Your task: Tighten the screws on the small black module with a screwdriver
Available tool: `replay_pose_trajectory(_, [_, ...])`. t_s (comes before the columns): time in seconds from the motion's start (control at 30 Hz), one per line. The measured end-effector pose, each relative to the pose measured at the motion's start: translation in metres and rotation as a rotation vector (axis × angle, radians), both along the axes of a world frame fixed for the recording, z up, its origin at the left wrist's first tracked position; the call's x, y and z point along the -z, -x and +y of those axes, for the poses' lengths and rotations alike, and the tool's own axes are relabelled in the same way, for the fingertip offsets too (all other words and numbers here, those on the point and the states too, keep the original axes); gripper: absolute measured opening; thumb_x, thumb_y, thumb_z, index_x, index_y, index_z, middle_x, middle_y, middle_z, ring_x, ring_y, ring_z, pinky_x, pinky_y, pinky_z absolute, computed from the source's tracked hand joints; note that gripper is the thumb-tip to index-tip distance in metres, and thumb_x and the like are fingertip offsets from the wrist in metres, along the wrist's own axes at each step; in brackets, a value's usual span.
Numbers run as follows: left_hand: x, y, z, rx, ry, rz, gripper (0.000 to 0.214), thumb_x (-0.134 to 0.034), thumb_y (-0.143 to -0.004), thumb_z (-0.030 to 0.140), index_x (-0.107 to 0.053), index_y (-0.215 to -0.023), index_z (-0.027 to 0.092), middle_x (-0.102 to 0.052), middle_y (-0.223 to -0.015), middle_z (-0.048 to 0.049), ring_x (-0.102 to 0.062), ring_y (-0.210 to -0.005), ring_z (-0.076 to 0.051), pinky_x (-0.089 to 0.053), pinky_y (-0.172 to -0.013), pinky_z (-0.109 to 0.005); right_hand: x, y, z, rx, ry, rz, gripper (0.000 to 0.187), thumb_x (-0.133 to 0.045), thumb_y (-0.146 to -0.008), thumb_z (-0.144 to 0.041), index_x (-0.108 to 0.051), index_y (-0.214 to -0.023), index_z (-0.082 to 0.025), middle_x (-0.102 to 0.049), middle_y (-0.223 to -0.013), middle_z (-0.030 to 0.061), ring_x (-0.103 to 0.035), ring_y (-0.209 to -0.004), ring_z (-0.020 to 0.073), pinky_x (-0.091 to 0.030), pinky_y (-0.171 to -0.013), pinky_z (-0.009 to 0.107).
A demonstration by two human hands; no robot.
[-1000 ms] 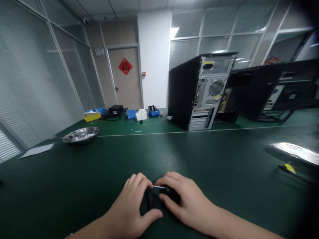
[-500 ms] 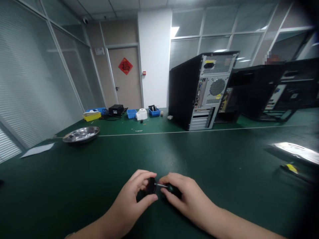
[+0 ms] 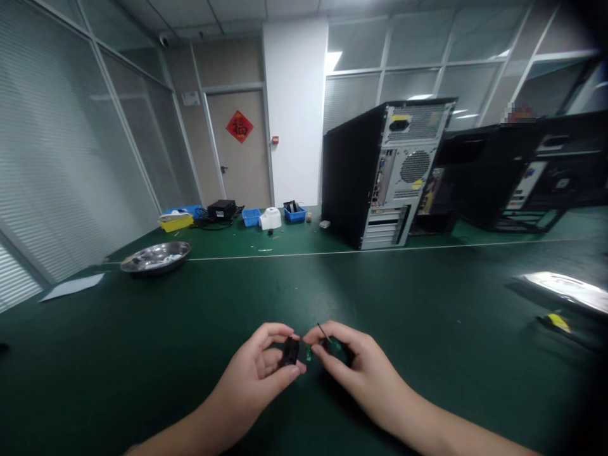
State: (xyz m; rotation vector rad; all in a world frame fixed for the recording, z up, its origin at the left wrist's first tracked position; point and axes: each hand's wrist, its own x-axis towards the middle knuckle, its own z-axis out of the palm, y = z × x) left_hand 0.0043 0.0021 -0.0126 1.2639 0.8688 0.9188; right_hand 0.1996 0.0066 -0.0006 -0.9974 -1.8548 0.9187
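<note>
My left hand is closed around a small black housing, pinched between the thumb and fingers just above the table. Close beside it, my right hand holds a screwdriver with a dark handle tucked in the palm. Its thin metal shaft points up and to the left, apart from the housing. At the right fingertips is a small green piece that looks like a circuit board, in the narrow gap between the two hands. The fingers hide most of the screwdriver's handle.
A metal bowl with small white pieces and a sheet of paper lie left. Blue trays, a yellow tray and a white casing line the back. A computer tower stands behind; a yellow-and-black tool lies right.
The screwdriver's tip has come away from the black housing and now points upward. The housing has turned in my left hand. A small green piece now shows at my right fingertips.
</note>
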Motion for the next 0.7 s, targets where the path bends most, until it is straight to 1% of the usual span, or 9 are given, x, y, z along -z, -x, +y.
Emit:
replay_pose_trajectory(0.1, [0.000, 0.001, 0.001, -0.060, -0.059, 0.025, 0.028, -0.069, -0.077, 0.024, -0.054, -0.101, 0.019, -0.059, -0.114, -0.0084, -0.061, -0.096, -0.019, -0.047, -0.088, -0.035, -0.001, 0.000, 0.000, -0.002, -0.017, -0.003, 0.010, -0.055, -0.088, -0.020, -0.065, -0.089, -0.019, -0.066, -0.086, 0.0006, -0.060, -0.082, 0.0138, -0.046, -0.077, 0.023])
replay_pose_trajectory(0.17, [-0.001, 0.002, 0.001, -0.060, -0.072, 0.080, 0.025, -0.066, -0.079, 0.027, -0.056, -0.100, 0.018, -0.059, -0.115, -0.0090, -0.059, -0.098, -0.020, -0.046, -0.087, -0.035, -0.002, 0.000, -0.001, -0.018, -0.040, -0.004, 0.010, -0.054, -0.088, -0.020, -0.064, -0.088, -0.019, -0.065, -0.086, 0.0014, -0.059, -0.081, 0.0139, -0.046, -0.077, 0.024])
replay_pose_trajectory(0.2, [-0.002, 0.002, 0.002, -0.057, -0.072, 0.104, 0.026, -0.064, -0.080, 0.029, -0.056, -0.103, 0.018, -0.059, -0.113, -0.0087, -0.059, -0.096, -0.019, -0.046, -0.086, -0.034, -0.002, -0.001, -0.001, -0.033, -0.049, -0.003, 0.010, -0.054, -0.088, -0.020, -0.064, -0.088, -0.019, -0.064, -0.086, 0.0018, -0.059, -0.082, 0.0140, -0.046, -0.078, 0.024])
replay_pose_trajectory(0.27, [-0.005, 0.002, 0.002, -0.051, -0.072, 0.135, 0.032, -0.061, -0.083, 0.032, -0.054, -0.110, 0.018, -0.062, -0.104, -0.0069, -0.059, -0.085, -0.016, -0.047, -0.080, -0.033, -0.004, 0.000, -0.003, -0.066, -0.056, 0.002, 0.011, -0.053, -0.090, -0.020, -0.064, -0.088, -0.019, -0.064, -0.088, 0.0026, -0.060, -0.084, 0.0144, -0.046, -0.079, 0.025])
replay_pose_trajectory(0.33, [-0.007, 0.002, 0.003, -0.037, -0.081, 0.139, 0.033, -0.060, -0.084, 0.035, -0.053, -0.111, 0.017, -0.062, -0.093, -0.0047, -0.057, -0.074, -0.014, -0.047, -0.073, -0.031, -0.006, 0.000, -0.004, -0.089, -0.053, 0.010, 0.012, -0.052, -0.091, -0.022, -0.064, -0.088, -0.019, -0.064, -0.089, 0.0034, -0.060, -0.085, 0.0149, -0.046, -0.080, 0.026])
replay_pose_trajectory(0.43, [-0.010, 0.001, 0.002, 0.022, -0.090, 0.125, 0.031, -0.059, -0.084, 0.038, -0.056, -0.104, 0.015, -0.063, -0.082, -0.0041, -0.058, -0.070, -0.015, -0.046, -0.067, -0.029, -0.008, 0.001, -0.005, -0.114, -0.016, 0.023, 0.013, -0.052, -0.091, -0.024, -0.063, -0.086, -0.018, -0.064, -0.088, 0.0035, -0.060, -0.084, 0.0152, -0.047, -0.080, 0.027])
replay_pose_trajectory(0.6, [-0.011, -0.001, 0.000, 0.067, -0.061, 0.077, 0.033, -0.060, -0.084, 0.038, -0.059, -0.106, 0.013, -0.065, -0.088, -0.0070, -0.063, -0.074, -0.017, -0.047, -0.067, -0.030, -0.007, 0.003, -0.008, -0.185, 0.106, 0.097, 0.011, -0.054, -0.091, -0.025, -0.060, -0.086, -0.017, -0.063, -0.081, 0.0012, -0.061, -0.076, 0.0135, -0.048, -0.074, 0.025])
replay_pose_trajectory(0.7, [-0.009, -0.001, 0.000, 0.072, -0.062, 0.069, 0.031, -0.061, -0.084, 0.035, -0.060, -0.106, 0.013, -0.066, -0.089, -0.0073, -0.063, -0.074, -0.017, -0.047, -0.067, -0.031, -0.006, 0.003, -0.009, -0.176, 0.130, 0.107, 0.010, -0.056, -0.090, -0.026, -0.058, -0.085, -0.017, -0.063, -0.078, 0.0003, -0.060, -0.075, 0.0135, -0.048, -0.073, 0.025])
